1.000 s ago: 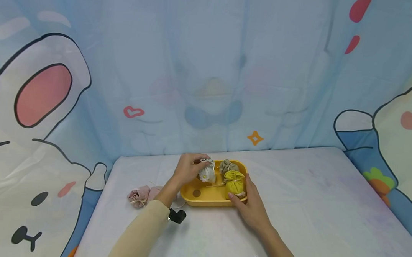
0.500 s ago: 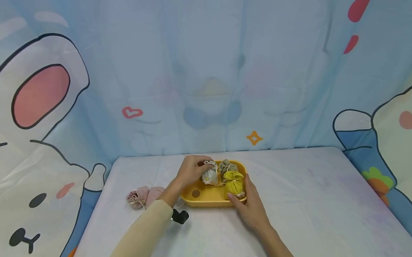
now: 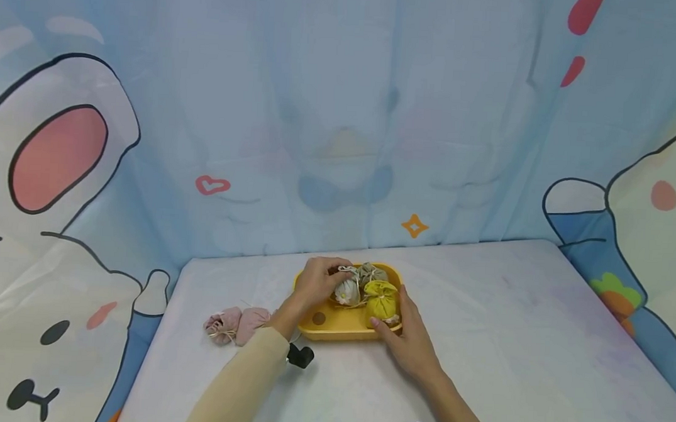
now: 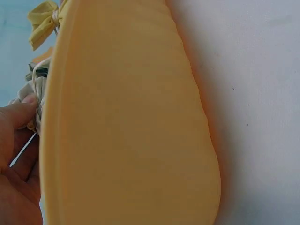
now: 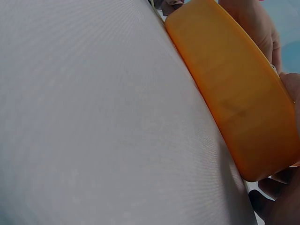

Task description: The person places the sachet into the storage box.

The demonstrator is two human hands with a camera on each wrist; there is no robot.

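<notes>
My left hand (image 3: 316, 284) pinches the gathered top of a white drawstring pouch (image 3: 346, 292) with a small flower on it. The pouch is inside the yellow tray (image 3: 338, 334), close beside a grey-green pouch (image 3: 374, 272). A yellow pouch (image 3: 382, 302) occupies the tray's right end. My right hand (image 3: 414, 340) grips that end, thumb at the front rim and fingers round the outer side. In the left wrist view, thumb and fingers meet at the white pouch's neck (image 4: 38, 89), while the tray wall (image 4: 131, 112) hides its body.
Two pink pouches, one rolled-looking (image 3: 222, 325) and one smoother (image 3: 252, 324), lie on the table left of the tray, partly behind the left forearm. A pale cloth (image 3: 513, 344) covers the table. Behind it hangs a blue cartoon curtain (image 3: 342, 110).
My left hand has shifted right with the white pouch, bringing it closer to the grey-green one. My right hand keeps its grip on the tray. The head view has swung slightly.
</notes>
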